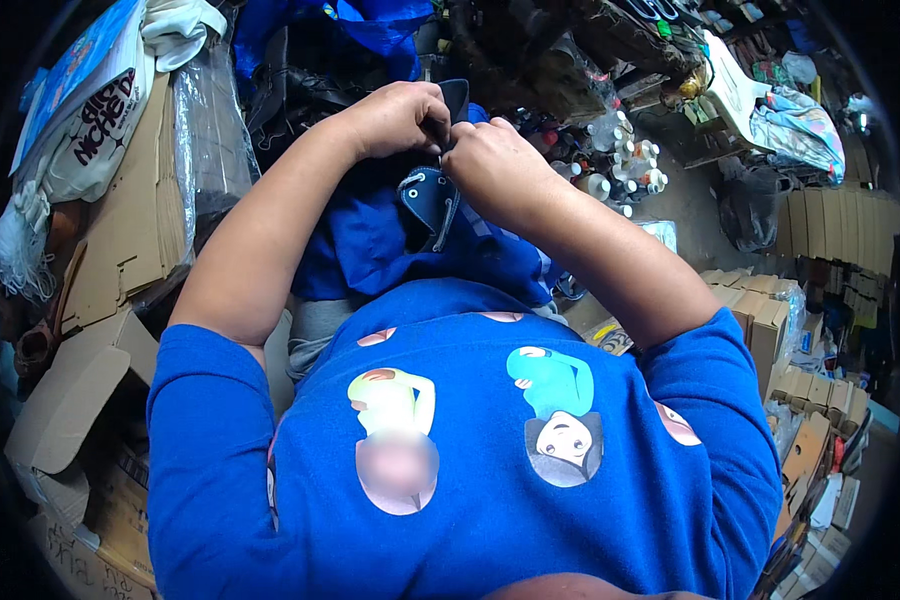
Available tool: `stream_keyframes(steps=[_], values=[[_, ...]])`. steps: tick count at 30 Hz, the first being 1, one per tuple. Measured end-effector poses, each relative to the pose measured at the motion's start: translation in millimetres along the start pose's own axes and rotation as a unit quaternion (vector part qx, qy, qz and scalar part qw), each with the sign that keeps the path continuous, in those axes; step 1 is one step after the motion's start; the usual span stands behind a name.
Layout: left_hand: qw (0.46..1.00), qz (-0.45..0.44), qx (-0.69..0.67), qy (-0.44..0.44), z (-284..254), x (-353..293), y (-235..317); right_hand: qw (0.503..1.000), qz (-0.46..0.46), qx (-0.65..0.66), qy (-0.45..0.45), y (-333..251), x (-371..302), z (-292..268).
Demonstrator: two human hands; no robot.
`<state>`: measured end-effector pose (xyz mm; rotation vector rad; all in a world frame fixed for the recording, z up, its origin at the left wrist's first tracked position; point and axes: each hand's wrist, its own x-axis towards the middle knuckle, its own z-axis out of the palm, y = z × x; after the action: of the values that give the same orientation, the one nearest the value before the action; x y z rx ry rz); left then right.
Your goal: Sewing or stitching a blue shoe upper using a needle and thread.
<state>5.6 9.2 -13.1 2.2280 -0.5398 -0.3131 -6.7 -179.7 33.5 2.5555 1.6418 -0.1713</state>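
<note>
A dark blue shoe (429, 208) with metal eyelets and a pale lace is above my lap. Its eyelet flap shows below my hands, and a dark smooth part rises beyond them. My left hand (398, 121) is closed with bent fingers on the shoe's far part. Close against it from the right, my right hand (497, 168) is also closed, its fingers pinching the shoe near the eyelets. The fingertips and the middle of the shoe are mostly hidden by the hands. Blue cloth (370, 240) covers my lap under the shoe.
At the left stand flattened cardboard (130, 220), an open carton (70, 400) and a white printed bag (95, 140). Several capped bottles (620, 165) crowd the floor at the far right. Stacked cardboard (760, 310) lines the right side. A blue plastic bag (370, 35) lies ahead.
</note>
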Motion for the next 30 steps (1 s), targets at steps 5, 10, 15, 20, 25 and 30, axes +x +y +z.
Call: stream_keyframes(steps=[5, 10, 15, 20, 25, 30], values=[[0.999, 0.005, 0.001, 0.043, 15.2, -7.4, -8.7, 0.984, 0.052, 0.161, 0.060, 14.5, 4.1, 34.5], [0.948, 0.026, 0.063, 0.311, 12.1, -42.5, 15.4, 0.739, 0.222, 0.633, 0.055, 37.1, -11.6, 38.4], [0.985, 0.011, 0.081, 0.154, 19.8, -60.6, 19.8, 0.903, 0.060, 0.408, 0.124, 36.9, -33.0, 50.4], [0.992, -0.041, 0.066, 0.104, 9.4, -55.0, 17.2, 0.899, 0.193, 0.329, 0.216, 44.1, -23.1, 63.2], [0.973, -0.100, 0.141, 0.152, -15.6, -89.5, -14.2, 0.404, 0.330, 0.773, 0.362, 72.1, -17.5, 92.0], [0.641, -0.113, -0.675, 0.347, -11.4, -96.6, -28.2, 0.054, 0.170, 0.955, 0.237, 55.8, -31.8, 75.5]])
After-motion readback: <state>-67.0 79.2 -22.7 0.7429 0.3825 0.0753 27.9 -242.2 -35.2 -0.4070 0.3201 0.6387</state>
